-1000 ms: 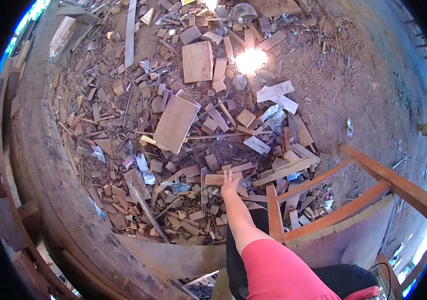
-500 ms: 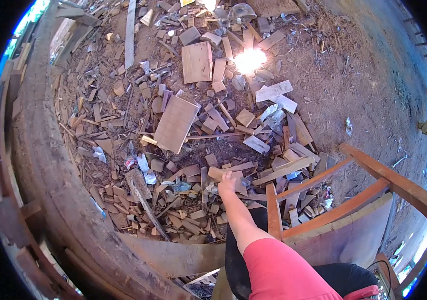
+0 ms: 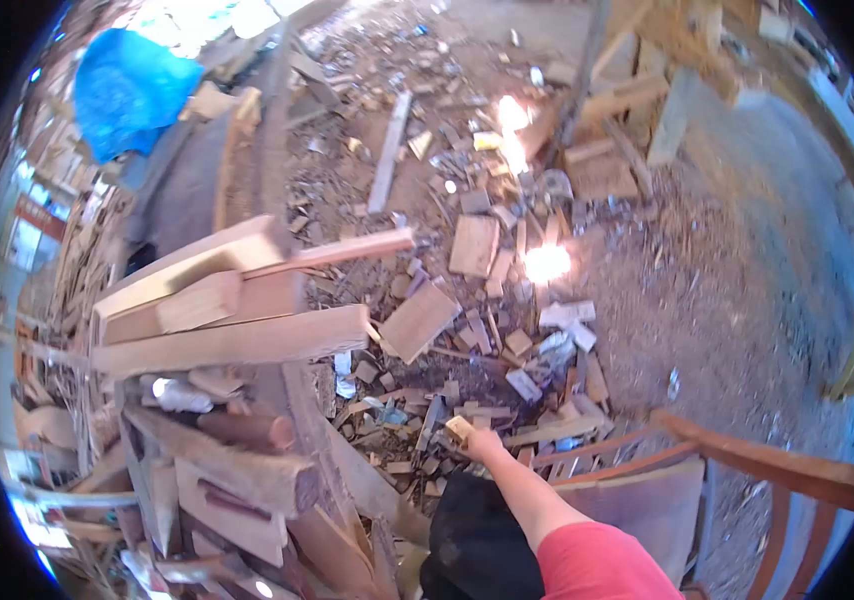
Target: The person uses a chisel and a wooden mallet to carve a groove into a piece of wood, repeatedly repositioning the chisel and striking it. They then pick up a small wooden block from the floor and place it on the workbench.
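Observation:
My right hand [image 3: 485,445], on a bare arm below a red-pink sleeve, is closed on a small wooden block [image 3: 460,428]. The block's pale end shows on the hand's far left side. The hand is low over a heap of wood offcuts [image 3: 525,386], with a dark-clad leg [image 3: 475,535] beside the forearm. A flat, wide piece of wood [image 3: 420,321] lies farther up the heap. My left hand is out of view.
Boards and beams [image 3: 232,340] are stacked on the left, with split logs [image 3: 237,430] below. A blue plastic sheet [image 3: 132,95] lies behind them. A reddish wooden frame [image 3: 767,460] stands at the right. Bright sun patches [image 3: 547,263] fall on the dirt floor.
The view has swung left and up, bringing the board stack and blue sheet into sight. My right hand keeps the block, which now appears tilted differently.

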